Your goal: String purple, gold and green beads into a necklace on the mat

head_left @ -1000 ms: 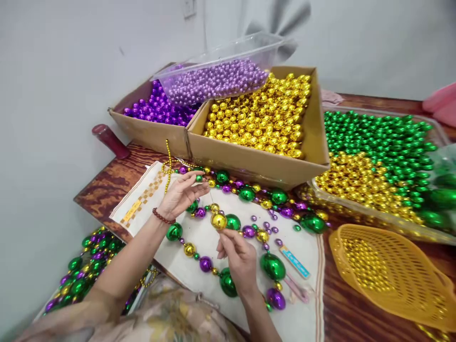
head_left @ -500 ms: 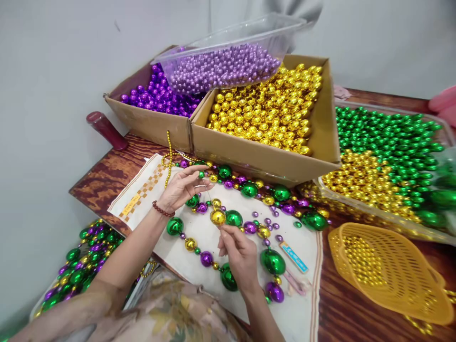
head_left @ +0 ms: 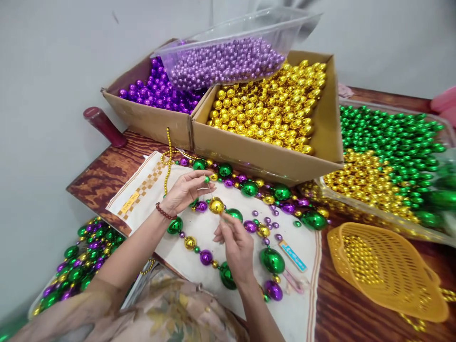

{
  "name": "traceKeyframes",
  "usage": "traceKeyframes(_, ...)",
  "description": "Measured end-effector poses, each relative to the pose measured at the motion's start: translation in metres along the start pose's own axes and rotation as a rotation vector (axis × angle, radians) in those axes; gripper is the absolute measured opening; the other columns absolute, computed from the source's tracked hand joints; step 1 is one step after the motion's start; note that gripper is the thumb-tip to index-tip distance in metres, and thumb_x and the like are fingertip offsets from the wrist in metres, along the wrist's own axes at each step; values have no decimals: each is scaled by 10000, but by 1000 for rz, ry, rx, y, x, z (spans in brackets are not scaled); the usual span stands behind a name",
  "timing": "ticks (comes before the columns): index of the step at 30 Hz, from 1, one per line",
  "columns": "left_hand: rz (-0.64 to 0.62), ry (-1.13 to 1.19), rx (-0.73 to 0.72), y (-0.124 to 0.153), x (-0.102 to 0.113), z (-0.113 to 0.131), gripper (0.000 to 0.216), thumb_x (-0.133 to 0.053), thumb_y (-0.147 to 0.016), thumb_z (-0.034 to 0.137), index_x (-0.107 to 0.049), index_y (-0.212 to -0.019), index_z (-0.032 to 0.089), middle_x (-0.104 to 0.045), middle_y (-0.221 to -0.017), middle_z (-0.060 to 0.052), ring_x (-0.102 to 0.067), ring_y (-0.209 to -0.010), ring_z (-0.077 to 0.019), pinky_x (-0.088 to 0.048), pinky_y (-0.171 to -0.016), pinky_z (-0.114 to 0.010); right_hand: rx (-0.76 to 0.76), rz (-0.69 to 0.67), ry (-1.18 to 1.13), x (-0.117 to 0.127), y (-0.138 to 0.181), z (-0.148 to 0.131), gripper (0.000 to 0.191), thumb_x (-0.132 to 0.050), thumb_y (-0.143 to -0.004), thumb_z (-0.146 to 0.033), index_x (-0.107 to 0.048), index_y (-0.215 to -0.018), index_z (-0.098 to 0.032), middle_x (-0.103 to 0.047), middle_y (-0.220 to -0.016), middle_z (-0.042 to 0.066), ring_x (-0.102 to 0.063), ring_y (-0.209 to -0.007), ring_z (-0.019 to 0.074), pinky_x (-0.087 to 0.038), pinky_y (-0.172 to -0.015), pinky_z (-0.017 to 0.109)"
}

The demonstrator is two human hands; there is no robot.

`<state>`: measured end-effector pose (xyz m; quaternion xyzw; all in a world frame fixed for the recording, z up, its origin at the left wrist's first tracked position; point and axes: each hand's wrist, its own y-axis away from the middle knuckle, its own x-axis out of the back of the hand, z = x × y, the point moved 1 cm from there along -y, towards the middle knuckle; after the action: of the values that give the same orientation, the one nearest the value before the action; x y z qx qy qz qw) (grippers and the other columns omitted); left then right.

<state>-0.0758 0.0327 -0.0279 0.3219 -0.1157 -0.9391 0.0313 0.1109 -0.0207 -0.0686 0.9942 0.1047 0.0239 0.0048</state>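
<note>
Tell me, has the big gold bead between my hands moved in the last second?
Yes. Against the purple bead lying on the cloth, the gold bead has risen slightly, closer to the left hand.

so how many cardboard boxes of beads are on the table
2: the purple-bead box at the back left, and the gold-bead box touching its right side. A clear tub of lilac beads rests across both. None seems hidden.

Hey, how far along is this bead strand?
Done: a long strand of green, purple and gold beads curves across the cloth. In hand: the left hand pinches a green bead; the right hand pinches at the gold bead below it. Left: loose purple beads lie unstrung beside the strand.
</note>
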Motion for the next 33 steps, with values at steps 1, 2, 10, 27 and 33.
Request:
traceKeyframes(1, -13, 4, 13, 0, -2, -4, 206, -743, -809, 202, -748, -1005, 139, -731, -906, -76, -709, -860, -172, -543, -896, -330, -3, 18, -9, -2, -4, 0, 279, -527, -950, -325, -631, -1147, -159, -660, -677, -10, -626, -529, 114, -515, -517, 226)
traceKeyframes(2, -25, 10, 24, 0, -4, -9, 194, -741, -811, 211, -748, -990, 135, -729, -905, -82, -706, -871, -174, -544, -863, -305, -6, 30, -15, -3, -8, 1, 336, -521, -955, -328, -592, -1237, -158, -676, -706, -7, -627, -535, 113, -520, -529, 230)
traceKeyframes(10, 55, 167, 57, -2, -41, -46, 231, -708, -836, 387, -679, -926, 176, -669, -827, -37, -679, -758, -154, -538, -640, -238, 53, 33, 145, -6, -26, 13, 630, -486, -975, -327, -272, -1535, -133, -725, -780, -7, -560, -450, 98, -496, -513, 225)
traceKeyframes(27, -342, -615, 177, -62, -65, -8, 252, -673, -804, 352, -620, -712, 123, -516, -501, 36, -460, -357, -58, -272, -311, -160, 20, 188, -296, 43, -112, -27, 190, -738, -753, -349, -703, -815, -173, -638, -651, -36, -469, -420, 52, -378, -413, 185)
traceKeyframes(33, -463, -814, 206, -67, -66, 8, 202, -566, -854, 233, -649, -720, 106, -528, -512, 26, -461, -374, -44, -271, -339, -151, 86, 401, -548, 46, -117, -24, 289, -749, -737, -422, -569, -781, -201, -709, -792, -31, -528, -410, 55, -382, -379, 180)
